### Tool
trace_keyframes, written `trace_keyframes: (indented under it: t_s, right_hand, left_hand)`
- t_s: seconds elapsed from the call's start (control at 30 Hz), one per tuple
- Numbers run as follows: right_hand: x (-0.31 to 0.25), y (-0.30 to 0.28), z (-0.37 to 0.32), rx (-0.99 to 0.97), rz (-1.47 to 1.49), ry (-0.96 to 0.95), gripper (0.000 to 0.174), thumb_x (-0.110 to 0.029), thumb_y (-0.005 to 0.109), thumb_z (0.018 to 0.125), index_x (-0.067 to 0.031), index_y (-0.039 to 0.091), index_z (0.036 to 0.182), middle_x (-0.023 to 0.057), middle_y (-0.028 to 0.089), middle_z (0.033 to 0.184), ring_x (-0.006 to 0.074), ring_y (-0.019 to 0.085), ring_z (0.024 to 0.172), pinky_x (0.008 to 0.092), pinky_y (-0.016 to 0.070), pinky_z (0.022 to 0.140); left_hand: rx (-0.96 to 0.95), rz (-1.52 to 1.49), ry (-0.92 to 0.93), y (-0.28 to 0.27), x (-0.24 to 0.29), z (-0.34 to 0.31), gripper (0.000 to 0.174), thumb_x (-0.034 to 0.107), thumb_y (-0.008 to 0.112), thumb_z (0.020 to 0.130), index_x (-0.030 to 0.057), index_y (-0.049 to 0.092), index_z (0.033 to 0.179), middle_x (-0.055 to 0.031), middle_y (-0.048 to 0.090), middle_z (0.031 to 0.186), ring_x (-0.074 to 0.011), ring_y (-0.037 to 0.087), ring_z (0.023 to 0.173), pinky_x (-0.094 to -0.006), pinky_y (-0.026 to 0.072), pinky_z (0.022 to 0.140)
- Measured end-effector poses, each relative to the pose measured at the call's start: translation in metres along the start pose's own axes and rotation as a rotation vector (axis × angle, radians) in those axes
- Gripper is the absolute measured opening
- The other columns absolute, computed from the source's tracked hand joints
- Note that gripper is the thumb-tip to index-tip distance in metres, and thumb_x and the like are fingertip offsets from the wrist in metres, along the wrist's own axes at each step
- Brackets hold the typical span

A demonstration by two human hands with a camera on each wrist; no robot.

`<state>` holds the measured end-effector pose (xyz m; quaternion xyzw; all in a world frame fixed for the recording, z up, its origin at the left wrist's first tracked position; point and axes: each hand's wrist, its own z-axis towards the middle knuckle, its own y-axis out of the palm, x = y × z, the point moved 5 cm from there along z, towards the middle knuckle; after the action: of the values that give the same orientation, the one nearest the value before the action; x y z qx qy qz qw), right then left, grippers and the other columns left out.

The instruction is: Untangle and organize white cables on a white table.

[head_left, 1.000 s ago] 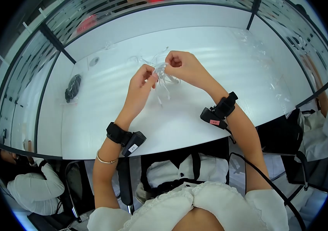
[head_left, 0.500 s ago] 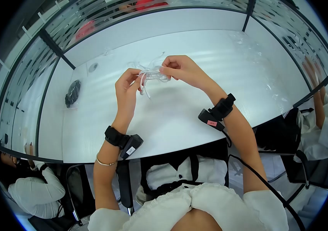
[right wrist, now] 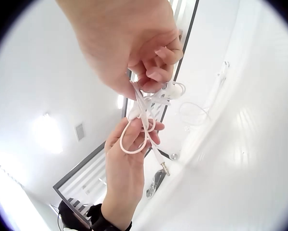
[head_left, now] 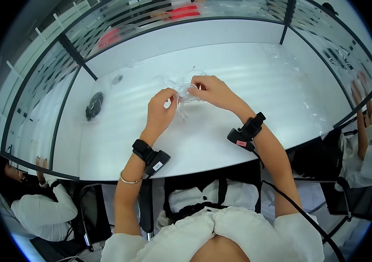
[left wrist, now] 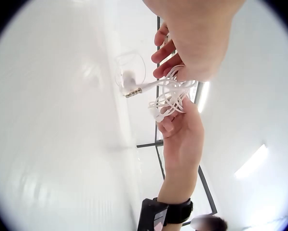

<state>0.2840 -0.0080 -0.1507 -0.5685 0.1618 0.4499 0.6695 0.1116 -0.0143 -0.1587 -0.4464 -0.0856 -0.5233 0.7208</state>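
Observation:
A bundle of white earphone cable (head_left: 187,94) is held between both hands above the white table. The left hand (head_left: 161,109) pinches its left side with thumb and fingers; the right hand (head_left: 212,92) pinches the right side. In the left wrist view the looped cable (left wrist: 174,96) spans the two hands, and a metal-tipped plug (left wrist: 133,92) sticks out beside a white earbud (left wrist: 128,79). In the right wrist view, loops (right wrist: 126,144) and the plug (right wrist: 165,168) hang by the left hand (right wrist: 125,171), under the right hand (right wrist: 134,53).
A dark item in a clear bag (head_left: 94,106) lies at the table's left. Clear plastic pieces (head_left: 303,89) lie along the right side. Partitions (head_left: 186,35) border the white table (head_left: 203,144). Other people sit at left (head_left: 42,214) and right (head_left: 365,148).
The cable bundle, stretched sideways half a second ago, now hangs more compactly. The left hand has come nearer the right. The head view has shifted slightly.

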Motion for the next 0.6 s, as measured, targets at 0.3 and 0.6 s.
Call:
trace_keyframes:
  t_s: [0.3, 0.6]
  right_hand:
    - [-0.001, -0.006, 0.001, 0.196, -0.042, 0.098, 0.03, -0.034, 0.056, 0.084, -0.0047, 0.061, 0.083, 0.0088, 0.063, 0.073, 0.0267, 0.06, 0.067, 0.0357, 0.0457, 0.061]
    - [0.003, 0.001, -0.005, -0.01, -0.294, 0.049, 0.029, -0.034, 0.058, 0.082, -0.0057, 0.061, 0.075, 0.0078, 0.064, 0.071, 0.0242, 0.06, 0.065, 0.0369, 0.0463, 0.061]
  left_hand:
    - [0.095, -0.358, -0.314, 0.003, -0.009, -0.001, 0.02, 0.013, 0.059, 0.09, -0.0025, 0.062, 0.079, -0.005, 0.062, 0.067, -0.01, 0.057, 0.06, -0.0244, 0.0431, 0.057]
    - [0.054, 0.01, -0.006, 0.0, 0.008, -0.001, 0.009, -0.002, 0.061, 0.081, 0.0035, 0.057, 0.086, -0.0014, 0.06, 0.083, -0.0098, 0.057, 0.075, -0.0242, 0.0413, 0.056]
